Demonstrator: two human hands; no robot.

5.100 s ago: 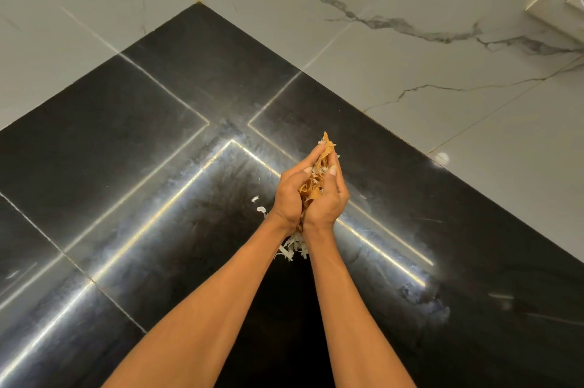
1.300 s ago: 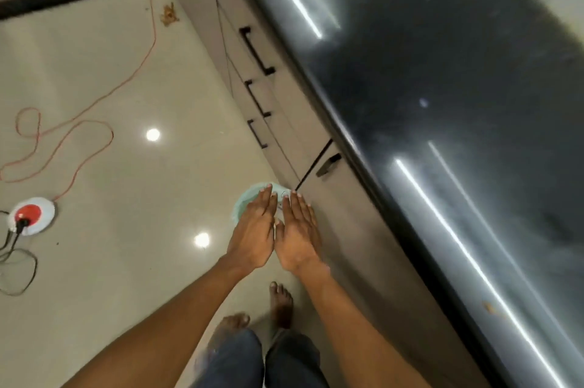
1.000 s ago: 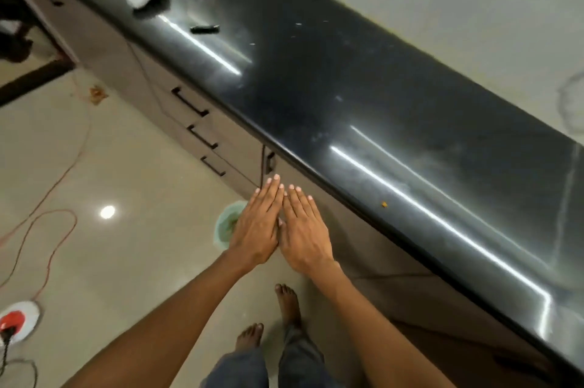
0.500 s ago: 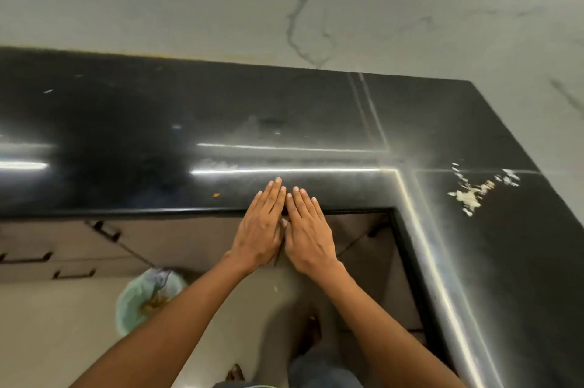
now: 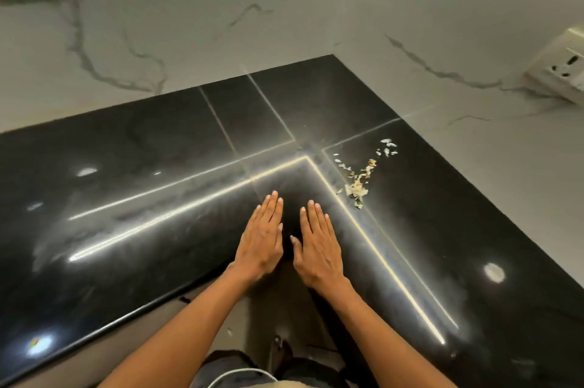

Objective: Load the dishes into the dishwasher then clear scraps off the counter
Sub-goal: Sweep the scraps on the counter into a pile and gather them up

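Nearest to me, my two forearms reach out over the inner corner of the black tabletop [image 5: 158, 229]. My left hand [image 5: 262, 239] and right hand [image 5: 317, 245] are both flat, palms down, fingers straight and held together, side by side with a narrow gap between them; neither holds anything. I cannot tell whether they touch the surface or hover just above it.

Beyond the right hand, up and to the right, a small scatter of pale scraps [image 5: 360, 180] lies on the tabletop near the bright seam, apart from my fingertips. Farther back, the marbled wall [image 5: 284, 8] carries a socket [image 5: 562, 71] at the right edge.

I judge this is the scrap-clearing step. The next move calls for both hands to travel right and forward, then cup around the scatter and gather it together.
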